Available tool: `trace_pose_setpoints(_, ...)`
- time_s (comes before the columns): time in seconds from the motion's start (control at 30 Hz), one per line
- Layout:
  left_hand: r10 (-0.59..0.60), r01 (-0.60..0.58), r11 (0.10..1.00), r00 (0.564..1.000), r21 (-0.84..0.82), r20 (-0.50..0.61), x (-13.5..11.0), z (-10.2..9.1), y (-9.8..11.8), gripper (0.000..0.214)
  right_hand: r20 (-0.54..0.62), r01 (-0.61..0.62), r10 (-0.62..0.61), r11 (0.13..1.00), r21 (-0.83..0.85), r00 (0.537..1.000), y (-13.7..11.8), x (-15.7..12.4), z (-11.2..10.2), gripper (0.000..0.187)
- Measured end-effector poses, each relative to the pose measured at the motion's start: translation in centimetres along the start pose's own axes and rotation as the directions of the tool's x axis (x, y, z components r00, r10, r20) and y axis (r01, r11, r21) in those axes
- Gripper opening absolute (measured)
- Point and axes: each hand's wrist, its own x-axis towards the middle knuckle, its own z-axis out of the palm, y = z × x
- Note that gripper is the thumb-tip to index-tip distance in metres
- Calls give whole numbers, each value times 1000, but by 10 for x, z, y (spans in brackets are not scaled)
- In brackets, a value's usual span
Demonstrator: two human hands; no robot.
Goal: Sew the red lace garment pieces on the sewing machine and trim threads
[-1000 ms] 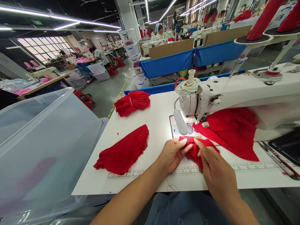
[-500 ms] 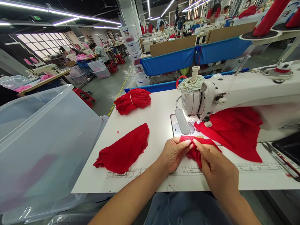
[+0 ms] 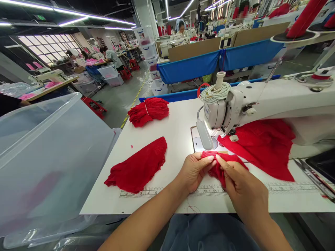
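Observation:
Both my hands pinch one small piece of red fabric (image 3: 220,172) just in front of the sewing machine (image 3: 269,103). My left hand (image 3: 193,171) grips its left part between thumb and fingers. From the other side my right hand (image 3: 240,184) closes on it, the two thumb tips nearly meeting at its upper edge. Part of the cloth is hidden behind my fingers. Beyond it lies the metal needle plate (image 3: 197,142) under the machine head. A larger red cloth (image 3: 264,146) spreads beneath the machine arm, to the right.
A red lace-edged piece (image 3: 138,165) lies flat on the white table (image 3: 102,198), with a tied red bundle (image 3: 148,111) behind it. Metal tweezers or snips (image 3: 315,177) rest at the right. A translucent plastic bin (image 3: 60,139) stands against the table's left side.
My hands hold the red fabric in almost the same place. The whole view has shifted very slightly.

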Motion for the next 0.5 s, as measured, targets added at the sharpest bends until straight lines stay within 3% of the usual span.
trace_pose_setpoints(0.3,22,-22,999,1000,39,0,1,-1,-2,33,-62,53,-52,999,13,997,1,0,2,35)
trace_pose_setpoints(0.5,12,-12,1000,1000,0,11,-1,1,1,30,-169,34,21,949,315,985,-7,5,3,34)
